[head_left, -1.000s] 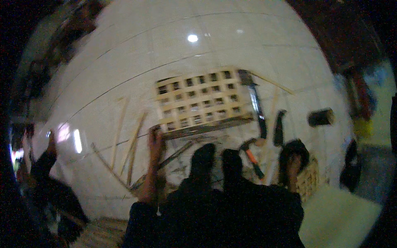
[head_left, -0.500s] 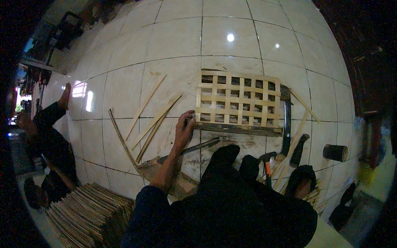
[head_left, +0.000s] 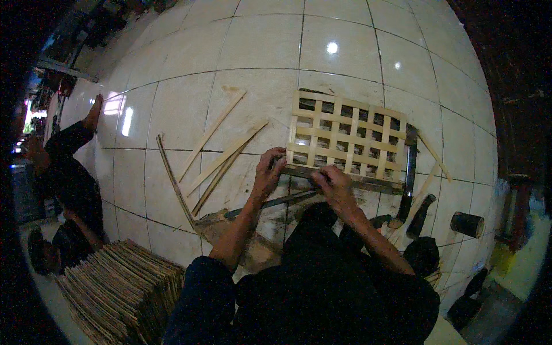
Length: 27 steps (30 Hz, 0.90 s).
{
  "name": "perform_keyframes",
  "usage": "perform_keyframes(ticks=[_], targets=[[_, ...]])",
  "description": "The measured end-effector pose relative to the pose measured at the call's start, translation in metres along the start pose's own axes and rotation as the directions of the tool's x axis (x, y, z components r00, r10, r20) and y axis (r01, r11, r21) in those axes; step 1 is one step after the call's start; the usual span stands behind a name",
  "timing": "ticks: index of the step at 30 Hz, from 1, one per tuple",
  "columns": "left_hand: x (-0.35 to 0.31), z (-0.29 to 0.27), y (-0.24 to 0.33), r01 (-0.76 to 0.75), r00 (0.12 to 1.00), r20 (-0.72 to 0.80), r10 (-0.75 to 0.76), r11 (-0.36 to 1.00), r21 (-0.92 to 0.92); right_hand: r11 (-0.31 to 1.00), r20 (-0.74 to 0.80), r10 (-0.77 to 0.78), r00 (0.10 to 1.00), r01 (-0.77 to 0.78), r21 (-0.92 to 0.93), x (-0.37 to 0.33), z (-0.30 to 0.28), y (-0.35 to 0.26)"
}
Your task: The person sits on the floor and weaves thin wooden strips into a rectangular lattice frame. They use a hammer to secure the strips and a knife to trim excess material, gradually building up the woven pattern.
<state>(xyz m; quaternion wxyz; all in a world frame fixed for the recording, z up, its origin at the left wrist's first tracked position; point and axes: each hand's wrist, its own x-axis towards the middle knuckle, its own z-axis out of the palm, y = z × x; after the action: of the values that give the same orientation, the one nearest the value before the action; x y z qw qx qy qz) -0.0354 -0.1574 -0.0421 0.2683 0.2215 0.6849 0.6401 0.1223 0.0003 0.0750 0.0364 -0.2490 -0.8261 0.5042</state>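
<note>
A woven bamboo lattice (head_left: 332, 138) of pale flat strips lies on the tiled floor in front of me, a dark wooden bar (head_left: 368, 183) along its near edge. My left hand (head_left: 270, 172) is closed at its near left corner, thumb and fingers pressed together. Along the near edge, a little to the right, my right hand (head_left: 336, 185) has its fingers bent and pinched at the lattice's border. What lies under the fingertips is partly hidden.
Loose bamboo strips (head_left: 221, 164) lie left of the lattice. On its right are a long dark-bladed tool (head_left: 410, 167) and a black cylinder (head_left: 467, 224). A stack of thin slats (head_left: 123, 287) stands at lower left. Another person (head_left: 75, 172) sits at far left.
My right hand has come forward from beside my body to the lattice's near edge. My left hand stays at the corner. The whole view has shifted and tilted slightly.
</note>
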Motion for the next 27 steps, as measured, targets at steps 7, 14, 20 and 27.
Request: perform_keyframes(ticks=[7,14,20,27], targets=[[-0.007,0.0,0.019,-0.009,1.0,-0.018,0.011,0.998,0.058,0.962,-0.072,-0.267,0.961,0.262,-0.071,0.054,0.047,0.016],[-0.004,0.0,0.031,0.013,1.0,-0.009,-0.012,0.991,0.136,0.894,-0.104,-0.426,0.899,0.401,-0.2,0.055,0.055,0.022],[-0.002,0.0,0.029,-0.064,0.998,-0.009,0.067,0.979,0.193,0.876,-0.101,-0.433,0.896,0.391,-0.283,0.057,0.06,0.023],[-0.002,0.001,0.024,-0.057,0.998,-0.019,0.062,0.983,0.177,0.8,-0.048,-0.502,0.864,0.442,-0.406,0.058,0.062,0.027]])
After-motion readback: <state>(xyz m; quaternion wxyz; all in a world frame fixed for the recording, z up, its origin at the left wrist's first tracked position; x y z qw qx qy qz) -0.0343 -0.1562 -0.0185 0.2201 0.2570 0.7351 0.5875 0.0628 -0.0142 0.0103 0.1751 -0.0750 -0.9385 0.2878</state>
